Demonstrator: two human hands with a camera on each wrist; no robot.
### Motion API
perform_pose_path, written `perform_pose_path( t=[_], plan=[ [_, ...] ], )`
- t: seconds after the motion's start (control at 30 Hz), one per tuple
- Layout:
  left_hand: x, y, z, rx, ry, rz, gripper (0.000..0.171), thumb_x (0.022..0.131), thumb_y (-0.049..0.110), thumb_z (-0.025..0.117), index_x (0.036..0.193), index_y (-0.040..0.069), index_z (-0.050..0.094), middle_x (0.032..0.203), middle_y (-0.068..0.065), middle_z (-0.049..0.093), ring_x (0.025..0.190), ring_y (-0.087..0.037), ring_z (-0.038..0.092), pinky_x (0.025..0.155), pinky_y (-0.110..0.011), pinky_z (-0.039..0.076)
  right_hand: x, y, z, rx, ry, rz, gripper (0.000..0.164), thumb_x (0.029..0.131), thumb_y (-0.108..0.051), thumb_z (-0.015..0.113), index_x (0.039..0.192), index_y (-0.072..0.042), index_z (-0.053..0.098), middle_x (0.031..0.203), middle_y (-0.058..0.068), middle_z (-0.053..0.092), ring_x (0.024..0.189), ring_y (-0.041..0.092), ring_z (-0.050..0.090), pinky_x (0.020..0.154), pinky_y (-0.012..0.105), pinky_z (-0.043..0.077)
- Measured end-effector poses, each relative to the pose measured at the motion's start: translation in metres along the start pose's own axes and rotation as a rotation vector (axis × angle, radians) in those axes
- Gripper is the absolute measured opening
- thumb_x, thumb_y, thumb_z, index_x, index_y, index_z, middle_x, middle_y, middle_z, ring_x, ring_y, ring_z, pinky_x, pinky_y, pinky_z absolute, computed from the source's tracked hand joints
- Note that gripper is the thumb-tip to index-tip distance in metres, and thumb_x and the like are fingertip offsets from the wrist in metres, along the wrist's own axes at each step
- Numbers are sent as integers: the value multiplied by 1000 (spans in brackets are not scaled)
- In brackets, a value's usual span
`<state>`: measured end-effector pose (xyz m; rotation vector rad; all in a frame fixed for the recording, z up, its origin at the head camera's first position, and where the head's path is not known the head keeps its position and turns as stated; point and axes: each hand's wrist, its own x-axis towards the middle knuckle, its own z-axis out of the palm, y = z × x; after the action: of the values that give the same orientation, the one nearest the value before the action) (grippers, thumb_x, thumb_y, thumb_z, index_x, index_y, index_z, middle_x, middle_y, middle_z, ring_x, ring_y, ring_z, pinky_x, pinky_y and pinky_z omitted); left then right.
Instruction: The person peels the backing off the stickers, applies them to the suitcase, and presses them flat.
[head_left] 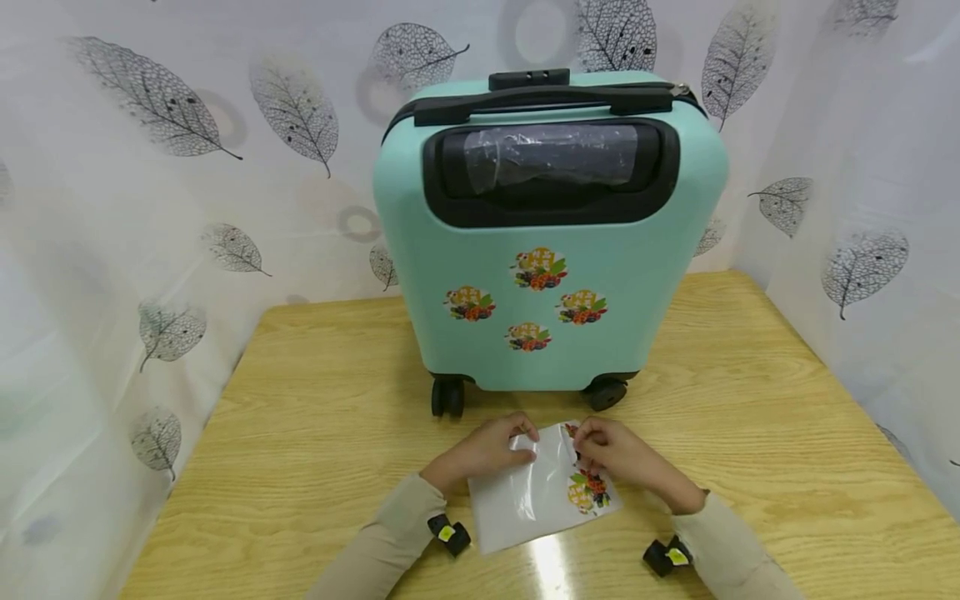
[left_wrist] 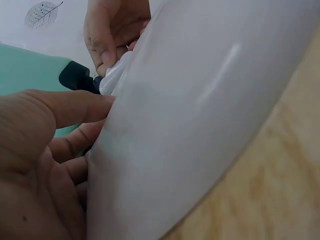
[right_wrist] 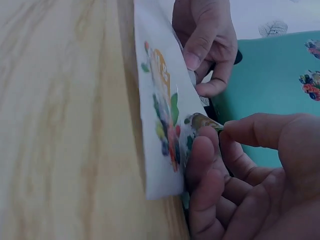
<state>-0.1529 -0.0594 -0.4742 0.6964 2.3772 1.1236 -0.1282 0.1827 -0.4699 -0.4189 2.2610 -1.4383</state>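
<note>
A white glossy sticker sheet is held above the front of the table between the two hands. My left hand grips its far left edge, thumb on top and fingers behind. At the sheet's far right corner, my right hand pinches a sticker between thumb and index finger; the sticker curls up from the backing, partly hidden by the fingers. Another fruit-printed sticker lies flat on the sheet nearer me. In the left wrist view the sheet's plain surface fills most of the picture.
A mint-green suitcase stands upright behind the hands, on black wheels. Several fruit stickers are on its front, below the black handle recess. Leaf-patterned curtain surrounds the wooden table at the back and sides.
</note>
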Motion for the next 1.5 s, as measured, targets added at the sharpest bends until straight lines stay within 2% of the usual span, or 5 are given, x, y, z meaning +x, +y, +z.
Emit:
perform_pose_path(
  t=[0.23, 0.53, 0.97, 1.27, 1.5],
  plan=[
    [0, -1, -2, 63, 21, -13, 17, 87, 18, 72, 101, 12, 64, 113, -7, 68, 117, -28, 59, 97, -41, 48, -7, 0, -9, 8, 16, 53, 21, 101, -12, 47, 102, 6, 57, 81, 8, 62, 69, 11, 57, 59, 25, 51],
    [-4, -1, -8, 21, -17, -15, 15, 88, 16, 70, 101, 9, 64, 118, -9, 66, 123, -31, 56, 102, -43, 45, -11, 3, -16, 56, -3, 81, 21, 100, -11, 48, 104, 8, 56, 82, 7, 63, 70, 12, 59, 62, 25, 53],
    [-5, 1, -10, 34, -16, -38, 16, 89, 19, 70, 102, 13, 65, 117, -6, 66, 122, -27, 57, 101, -41, 46, -22, 12, -29, 14, 14, 77, 21, 101, -12, 47, 103, 8, 55, 83, 8, 62, 70, 12, 59, 63, 26, 54],
    [-4, 1, -9, 34, -13, -33, 16, 89, 20, 70, 102, 13, 64, 116, -6, 66, 120, -27, 57, 100, -41, 47, -33, 16, -38, 44, 32, 124, 25, 102, -16, 47, 106, 7, 52, 82, 8, 61, 67, 11, 57, 56, 24, 48],
    [-3, 0, -9, 79, -23, -27, 22, 88, 23, 72, 106, 14, 64, 113, -5, 66, 107, -21, 59, 89, -31, 49, -41, 17, -44, 76, 48, 135, 30, 102, -19, 46, 113, 9, 47, 84, 8, 60, 64, 11, 58, 54, 25, 47]
  ],
)
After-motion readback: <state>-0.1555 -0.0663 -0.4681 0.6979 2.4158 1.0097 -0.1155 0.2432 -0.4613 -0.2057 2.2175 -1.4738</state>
